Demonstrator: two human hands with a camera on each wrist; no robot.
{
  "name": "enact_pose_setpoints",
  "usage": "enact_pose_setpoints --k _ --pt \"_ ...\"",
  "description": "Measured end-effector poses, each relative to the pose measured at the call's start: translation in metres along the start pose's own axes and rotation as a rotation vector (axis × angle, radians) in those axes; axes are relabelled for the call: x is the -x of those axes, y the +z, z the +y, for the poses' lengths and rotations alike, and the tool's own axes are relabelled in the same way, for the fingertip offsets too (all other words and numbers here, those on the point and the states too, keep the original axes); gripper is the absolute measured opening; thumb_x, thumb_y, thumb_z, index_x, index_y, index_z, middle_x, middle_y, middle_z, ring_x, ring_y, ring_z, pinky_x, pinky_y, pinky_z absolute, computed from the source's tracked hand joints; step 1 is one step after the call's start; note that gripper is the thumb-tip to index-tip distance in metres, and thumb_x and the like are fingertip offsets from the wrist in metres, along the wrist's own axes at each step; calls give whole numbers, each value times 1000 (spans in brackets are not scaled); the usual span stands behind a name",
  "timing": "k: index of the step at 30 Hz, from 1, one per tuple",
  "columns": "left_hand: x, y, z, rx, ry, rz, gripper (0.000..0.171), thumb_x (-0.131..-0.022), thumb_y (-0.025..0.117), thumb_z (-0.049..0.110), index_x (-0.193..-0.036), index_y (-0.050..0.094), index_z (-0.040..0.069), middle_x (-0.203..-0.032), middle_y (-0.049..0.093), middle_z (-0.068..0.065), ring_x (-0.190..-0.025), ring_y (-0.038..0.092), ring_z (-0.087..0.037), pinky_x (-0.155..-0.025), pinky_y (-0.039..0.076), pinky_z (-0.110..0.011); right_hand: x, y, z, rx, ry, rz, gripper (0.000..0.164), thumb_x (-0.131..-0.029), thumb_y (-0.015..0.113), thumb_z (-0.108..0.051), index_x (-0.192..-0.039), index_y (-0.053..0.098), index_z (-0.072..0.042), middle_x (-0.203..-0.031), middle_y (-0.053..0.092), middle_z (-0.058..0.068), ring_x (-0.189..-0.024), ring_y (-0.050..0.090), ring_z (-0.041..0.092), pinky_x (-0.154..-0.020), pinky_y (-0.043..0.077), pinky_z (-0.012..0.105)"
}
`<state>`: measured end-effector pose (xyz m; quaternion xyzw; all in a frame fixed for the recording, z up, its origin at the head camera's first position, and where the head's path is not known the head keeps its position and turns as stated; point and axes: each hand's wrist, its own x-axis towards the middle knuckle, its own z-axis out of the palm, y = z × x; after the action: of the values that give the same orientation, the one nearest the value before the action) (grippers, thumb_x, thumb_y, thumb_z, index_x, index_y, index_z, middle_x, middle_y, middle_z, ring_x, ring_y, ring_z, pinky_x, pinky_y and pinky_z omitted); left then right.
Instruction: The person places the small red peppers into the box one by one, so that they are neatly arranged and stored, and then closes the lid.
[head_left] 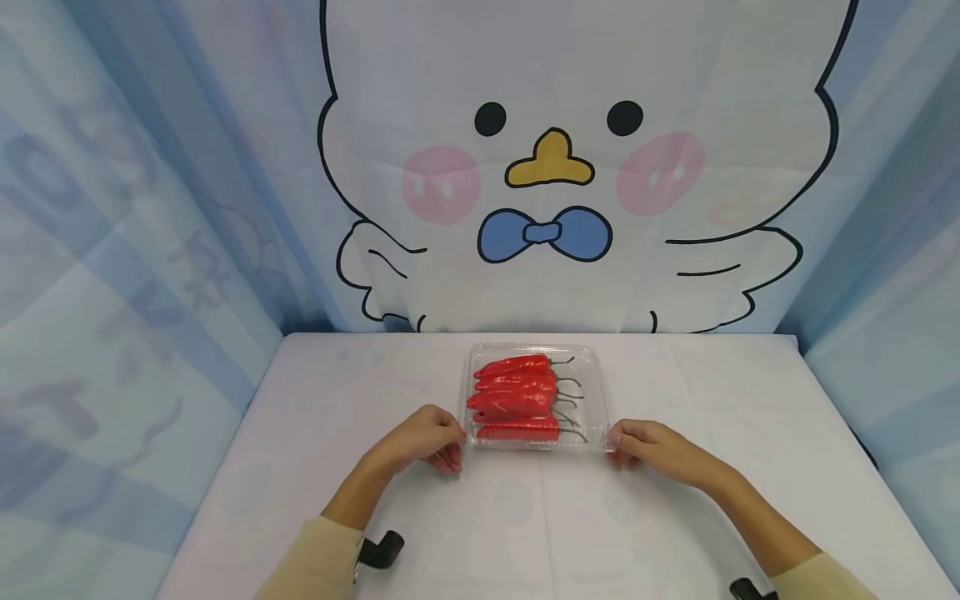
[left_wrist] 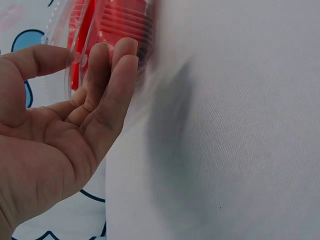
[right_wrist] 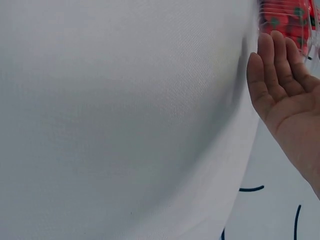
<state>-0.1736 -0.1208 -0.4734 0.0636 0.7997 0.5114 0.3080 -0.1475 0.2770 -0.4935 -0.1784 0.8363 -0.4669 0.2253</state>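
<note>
A clear plastic clamshell container (head_left: 602, 400) stands toward the far side of the white table. Several red chili peppers (head_left: 517, 404) lie inside it in a stack, their thin stems pointing right. My left hand (head_left: 427, 437) pinches the near left corner between thumb and fingers; the left wrist view shows the thumb (left_wrist: 50, 59) on the plastic rim. At the near right corner, my right hand (head_left: 656, 448) grips the edge. Its fingers (right_wrist: 280, 62) reach to the container in the right wrist view, where the thumb is mostly out of frame.
A white cloth covers the table (head_left: 510, 525). Behind it hangs a curtain (head_left: 555, 292) with a cartoon chick, and blue patterned curtains (head_left: 127, 333) close off both sides. Black wrist mounts (head_left: 381, 550) sit at the sleeves.
</note>
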Motion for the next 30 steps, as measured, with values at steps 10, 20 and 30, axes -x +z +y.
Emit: enact_pose_setpoints --k 10,20,30 --pt "-1 1 -2 -2 8 -3 27 -100 60 14 -93 68 -11 -68 69 -8 -61 70 -18 -64 65 -33 -2 -1 0 -98 48 -64 32 -110 48 -21 -107 64 6 -99 70 15 -89 67 15 -81 61 28" --pt "-1 1 -1 0 15 -2 27 -100 60 13 -93 68 -11 -68 68 -8 -59 69 -17 -63 65 -32 -8 3 4 -215 103 -73 34 -108 51 -22 -105 61 11 -93 69 10 -86 69 16 -80 63 28" --pt "-2 0 -1 -8 6 -3 26 -100 61 13 -93 68 -11 -68 68 -7 -59 69 -17 -63 65 -32 -9 5 4 -207 92 -76 34 -109 51 -20 -104 57 13 -90 65 7 -84 65 14 -79 62 26"
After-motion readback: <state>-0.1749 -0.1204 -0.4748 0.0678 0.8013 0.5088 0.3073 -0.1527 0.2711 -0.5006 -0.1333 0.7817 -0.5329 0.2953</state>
